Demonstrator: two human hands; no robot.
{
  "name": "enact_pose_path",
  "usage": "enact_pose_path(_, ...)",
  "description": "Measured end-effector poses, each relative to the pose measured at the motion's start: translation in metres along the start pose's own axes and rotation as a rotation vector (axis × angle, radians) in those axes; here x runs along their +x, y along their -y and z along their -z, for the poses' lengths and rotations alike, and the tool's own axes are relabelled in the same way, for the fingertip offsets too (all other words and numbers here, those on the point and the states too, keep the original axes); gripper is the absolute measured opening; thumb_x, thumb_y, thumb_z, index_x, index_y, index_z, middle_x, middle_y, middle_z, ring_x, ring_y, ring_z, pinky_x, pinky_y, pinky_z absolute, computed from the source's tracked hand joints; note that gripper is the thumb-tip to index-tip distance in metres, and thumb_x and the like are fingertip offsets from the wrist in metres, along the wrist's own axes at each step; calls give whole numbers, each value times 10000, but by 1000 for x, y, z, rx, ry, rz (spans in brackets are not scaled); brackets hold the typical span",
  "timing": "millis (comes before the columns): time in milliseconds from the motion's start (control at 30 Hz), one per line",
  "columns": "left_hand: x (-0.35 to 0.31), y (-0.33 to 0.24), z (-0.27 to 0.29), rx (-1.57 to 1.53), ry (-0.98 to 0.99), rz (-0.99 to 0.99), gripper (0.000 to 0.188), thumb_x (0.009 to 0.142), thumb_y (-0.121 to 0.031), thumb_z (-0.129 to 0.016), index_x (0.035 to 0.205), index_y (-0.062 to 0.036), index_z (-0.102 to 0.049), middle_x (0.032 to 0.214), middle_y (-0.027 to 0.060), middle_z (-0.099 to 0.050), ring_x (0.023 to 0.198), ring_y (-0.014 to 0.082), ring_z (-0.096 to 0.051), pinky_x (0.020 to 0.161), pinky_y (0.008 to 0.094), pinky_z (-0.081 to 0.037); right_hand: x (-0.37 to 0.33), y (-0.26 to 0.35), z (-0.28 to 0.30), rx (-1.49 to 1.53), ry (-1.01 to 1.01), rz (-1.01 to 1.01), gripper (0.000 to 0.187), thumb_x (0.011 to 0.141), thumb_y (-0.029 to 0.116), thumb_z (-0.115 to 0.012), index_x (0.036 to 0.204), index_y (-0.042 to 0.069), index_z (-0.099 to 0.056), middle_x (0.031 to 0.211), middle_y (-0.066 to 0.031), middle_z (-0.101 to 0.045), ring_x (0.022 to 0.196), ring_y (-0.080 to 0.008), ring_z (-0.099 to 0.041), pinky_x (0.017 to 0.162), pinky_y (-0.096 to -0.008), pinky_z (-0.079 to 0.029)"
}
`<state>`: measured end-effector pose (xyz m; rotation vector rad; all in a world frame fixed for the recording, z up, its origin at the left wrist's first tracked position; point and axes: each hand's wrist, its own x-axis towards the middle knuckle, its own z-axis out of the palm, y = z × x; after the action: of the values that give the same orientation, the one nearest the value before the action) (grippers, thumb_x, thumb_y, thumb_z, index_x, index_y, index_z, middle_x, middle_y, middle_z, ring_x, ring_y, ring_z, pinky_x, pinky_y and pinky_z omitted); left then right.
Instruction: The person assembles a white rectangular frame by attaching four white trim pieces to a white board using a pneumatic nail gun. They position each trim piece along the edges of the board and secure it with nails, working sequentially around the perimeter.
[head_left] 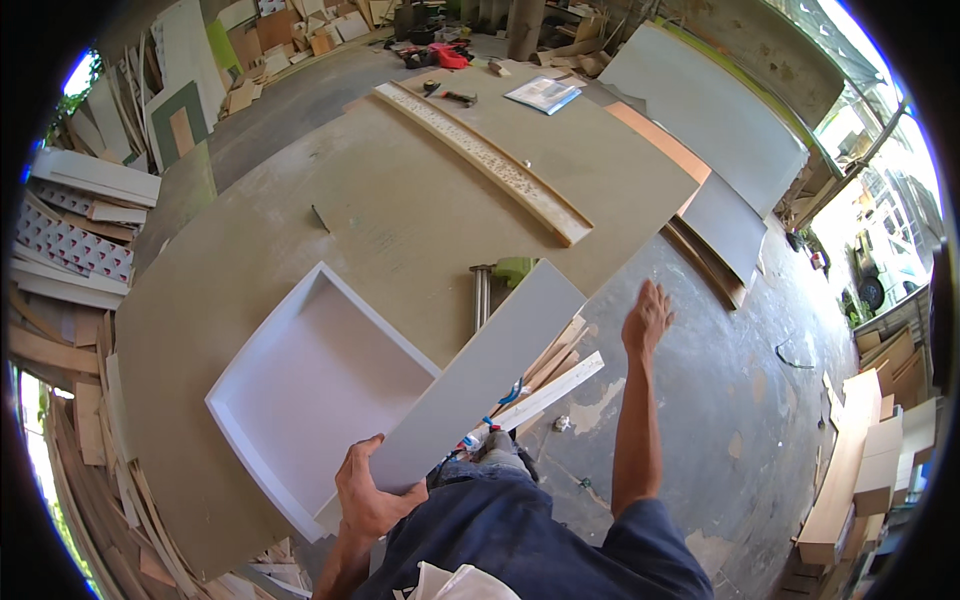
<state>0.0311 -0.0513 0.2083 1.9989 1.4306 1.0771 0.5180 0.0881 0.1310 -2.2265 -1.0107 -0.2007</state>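
Note:
A white drawer (327,370), a shallow open-topped box with a long flat front panel (485,365), lies on the near part of the large worktable (250,250). My left hand (372,490) grips the near end of that panel, thumb on one face and fingers over the other. Stretched out to the right, past the table edge and above the floor, my right hand (648,318) holds nothing I can see and its fingers are extended. Just behind the panel's far end lies a green and silver tool (495,285), partly hidden by the panel.
A long wooden strip (485,160) with raised edges lies across the table. Farther back are a hammer (459,98) and a plastic-wrapped packet (543,94). Wood offcuts (553,370) stick out below the table edge by my legs. Large sheets (705,110) lean at the far right.

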Motion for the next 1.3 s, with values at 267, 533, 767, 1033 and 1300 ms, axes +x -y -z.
enact_pose_path(267,51,-31,-62,-4,231,-76,739,638,-194,-871,1271,14,-553,1122,240,-674,1014,411,-688,898,485,-561,-187,84,34,2010,833,-319,1045,923,793,-390,1603,2,-311,1632,-293,-327,1491,-374,-378,1239,-487,-235)
enact_pose_path(533,77,-71,-91,394,534,-332,1133,686,-254,-832,1600,39,-229,1455,275,-474,1241,413,-528,1030,526,-399,-169,121,57,2464,635,-532,758,981,701,-517,1300,14,-522,1100,-120,-611,1069,-291,-580,1139,-518,-389)
enact_pose_path(767,-3,30,-29,473,459,237,942,767,-206,-771,1562,47,-332,1406,292,-529,1242,433,-555,1016,552,-448,-118,88,82,2381,379,-446,795,959,715,-560,1310,7,-480,1012,-87,-553,996,-255,-575,1057,-510,-420)
enact_pose_path(1033,-87,24,20,-491,9,560,944,864,-261,-816,1583,55,-292,1402,215,-564,1233,292,-602,1031,428,-481,-155,98,54,2312,581,-825,640,971,573,-616,1257,18,-473,1052,-81,-514,983,-246,-556,1033,-474,-435)
enact_pose_path(1300,-136,12,-30,-785,-682,573,851,898,-73,-759,1598,-3,-279,1536,177,-429,1405,296,-456,1192,437,-348,-263,145,48,1935,1082,-1088,503,972,486,-580,1242,68,-509,1194,-166,-605,1250,-366,-555,1176,-574,-348)
